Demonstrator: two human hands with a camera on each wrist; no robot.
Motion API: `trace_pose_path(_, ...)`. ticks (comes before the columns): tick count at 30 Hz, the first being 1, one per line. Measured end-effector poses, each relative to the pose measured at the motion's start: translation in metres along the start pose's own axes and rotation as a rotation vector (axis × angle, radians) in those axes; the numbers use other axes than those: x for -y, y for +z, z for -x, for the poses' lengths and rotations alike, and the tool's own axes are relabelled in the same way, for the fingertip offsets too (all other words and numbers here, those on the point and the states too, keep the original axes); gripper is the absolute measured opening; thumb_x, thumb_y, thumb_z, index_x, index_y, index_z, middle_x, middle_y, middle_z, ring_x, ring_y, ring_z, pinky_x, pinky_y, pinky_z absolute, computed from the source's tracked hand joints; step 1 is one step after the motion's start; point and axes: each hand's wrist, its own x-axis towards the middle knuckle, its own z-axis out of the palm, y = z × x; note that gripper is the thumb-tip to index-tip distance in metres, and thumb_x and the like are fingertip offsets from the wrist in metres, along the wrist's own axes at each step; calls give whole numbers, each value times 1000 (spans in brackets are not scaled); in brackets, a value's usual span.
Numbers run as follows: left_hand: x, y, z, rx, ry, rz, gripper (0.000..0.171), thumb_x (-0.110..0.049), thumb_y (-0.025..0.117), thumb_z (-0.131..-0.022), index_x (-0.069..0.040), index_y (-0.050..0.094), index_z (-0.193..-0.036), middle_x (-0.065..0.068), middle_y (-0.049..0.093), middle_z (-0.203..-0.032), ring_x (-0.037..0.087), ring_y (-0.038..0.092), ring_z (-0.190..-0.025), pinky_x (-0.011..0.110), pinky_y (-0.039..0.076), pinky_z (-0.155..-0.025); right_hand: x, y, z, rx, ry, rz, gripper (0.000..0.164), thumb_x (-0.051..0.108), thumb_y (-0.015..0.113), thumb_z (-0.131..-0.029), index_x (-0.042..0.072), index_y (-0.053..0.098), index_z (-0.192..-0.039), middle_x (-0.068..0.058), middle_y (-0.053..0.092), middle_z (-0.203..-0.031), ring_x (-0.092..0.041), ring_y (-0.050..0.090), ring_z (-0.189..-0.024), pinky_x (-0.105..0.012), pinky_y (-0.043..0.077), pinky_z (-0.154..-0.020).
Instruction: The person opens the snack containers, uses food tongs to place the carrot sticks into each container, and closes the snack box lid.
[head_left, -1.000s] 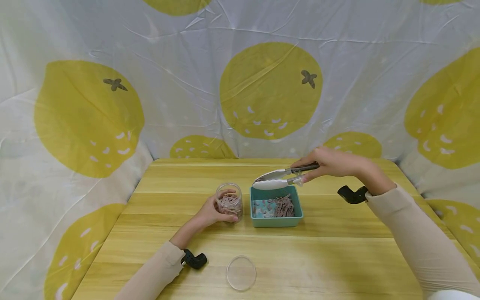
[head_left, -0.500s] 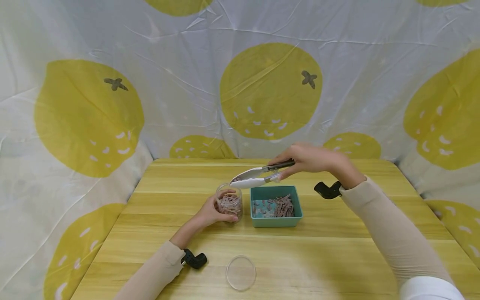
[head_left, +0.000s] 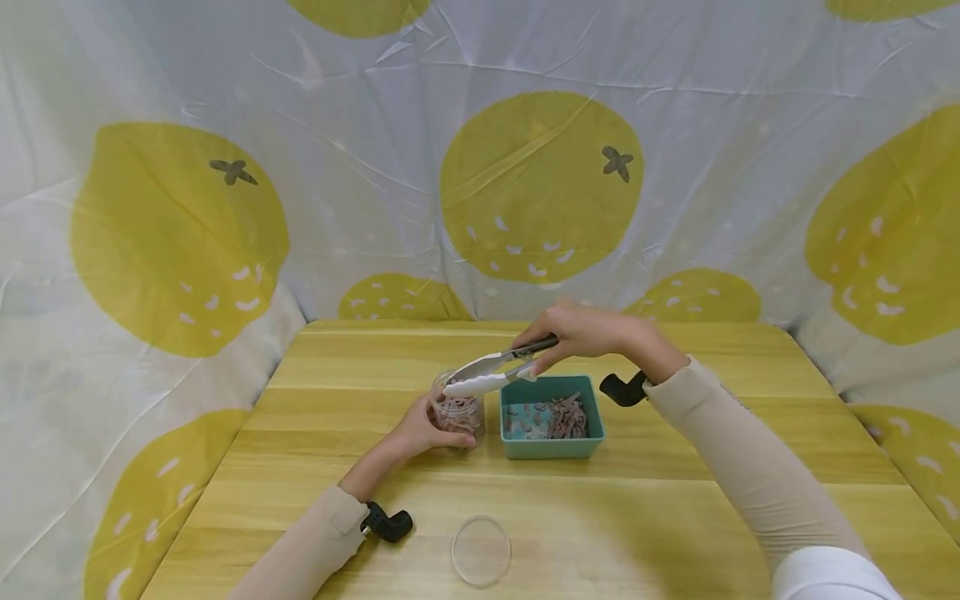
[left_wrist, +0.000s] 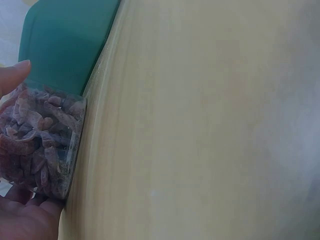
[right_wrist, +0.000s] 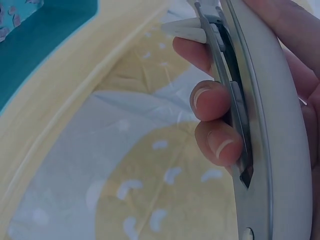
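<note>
My left hand (head_left: 416,429) grips a clear jar (head_left: 467,417) standing on the table, fingers and thumb round its sides. Brownish-purple dried strips fill much of it; the left wrist view shows them packed behind the clear wall (left_wrist: 42,140). With my right hand (head_left: 588,331) I hold metal tongs (head_left: 480,383) with white scalloped tips, slanting down to the left. Their tips overlap the jar's mouth, and what lies between them is hard to make out. Up close, fingers (right_wrist: 217,145) wrap the tongs' handle (right_wrist: 260,115). Right of the jar sits a teal box (head_left: 553,450) with more strips heaped at its right side.
A round clear lid (head_left: 481,552) lies flat near the table's front. The wooden table (head_left: 637,517) meets a lemon-print cloth (head_left: 360,208) at the back and sides. My right forearm crosses above the table's right part.
My right hand has carried the tongs leftward and down, from above the teal box to the jar's mouth. The left hand and the jar have stayed in place.
</note>
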Motion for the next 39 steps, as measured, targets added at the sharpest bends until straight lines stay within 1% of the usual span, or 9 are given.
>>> trace_pose_path(6, 1, 1, -1, -9, 1, 2, 74, -4, 89, -73, -6, 51, -137, 11, 62, -124, 24, 58, -115, 35, 48, -96, 1, 3, -6, -5, -22, 18, 48, 27, 75, -90, 3, 65, -130, -8, 71, -118, -6, 66, -86, -30, 51, -72)
trace_pose_path(14, 2, 0, -2, 3, 24, 11, 79, -3, 88, -74, -6, 47, -141, 12, 60, -128, 26, 56, -119, 39, 45, -102, 8, 5, -8, -9, 39, 56, 49, 28, 75, -90, 7, 64, -133, -6, 68, -125, -8, 67, -97, -31, 53, -82)
trace_pose_path(19, 3, 0, -2, 4, 40, 8, 79, -2, 88, -74, -7, 47, -142, 12, 60, -128, 25, 56, -118, 36, 46, -100, 10, 7, -6, -23, 52, 50, 50, 27, 75, -90, 7, 64, -134, -8, 67, -127, -5, 64, -79, -30, 49, -76)
trace_pose_path(20, 3, 0, -2, 4, 44, 2, 79, -2, 88, -74, -7, 48, -142, 12, 60, -128, 25, 56, -117, 36, 46, -99, 9, 7, -6, -22, 54, 48, 50, 27, 75, -90, 7, 63, -134, -8, 67, -127, -4, 60, -71, -30, 48, -74)
trace_pose_path(25, 3, -1, -2, 5, 50, -8, 80, -3, 88, -74, -9, 48, -144, 11, 60, -128, 24, 56, -117, 35, 46, -99, 9, 8, -2, -28, 57, 54, 52, 29, 75, -90, 7, 62, -136, -9, 66, -128, -2, 41, -52, -29, 45, -72)
trace_pose_path(31, 2, 0, -2, -1, 58, -16, 81, -2, 89, -73, -13, 51, -144, 10, 59, -129, 24, 55, -117, 38, 45, -99, 10, 10, 2, -43, 59, 55, 54, 30, 75, -90, 7, 61, -136, -8, 68, -126, -1, 28, -47, -29, 45, -71)
trace_pose_path(34, 1, 0, -2, -2, 51, -16, 82, -1, 89, -72, -14, 51, -143, 11, 59, -129, 25, 55, -116, 39, 45, -99, 9, 10, 6, -52, 68, 29, 55, 30, 75, -90, 6, 60, -137, -5, 72, -114, -2, 24, -46, -28, 43, -67)
trace_pose_path(36, 1, 1, -2, -3, 41, -18, 81, -3, 89, -73, -14, 50, -143, 11, 58, -129, 25, 55, -116, 39, 45, -98, 7, 10, 9, -58, 79, 13, 57, 32, 75, -89, 6, 60, -138, -2, 72, -94, -4, 21, -45, -28, 40, -63)
trace_pose_path(39, 1, 0, -1, -9, 26, -15, 81, -4, 89, -73, -15, 50, -143, 11, 58, -128, 25, 56, -115, 38, 46, -97, 3, 10, 14, -76, 87, 3, 60, 34, 75, -89, 8, 58, -140, 6, 51, -62, -5, 17, -46, -27, 34, -57)
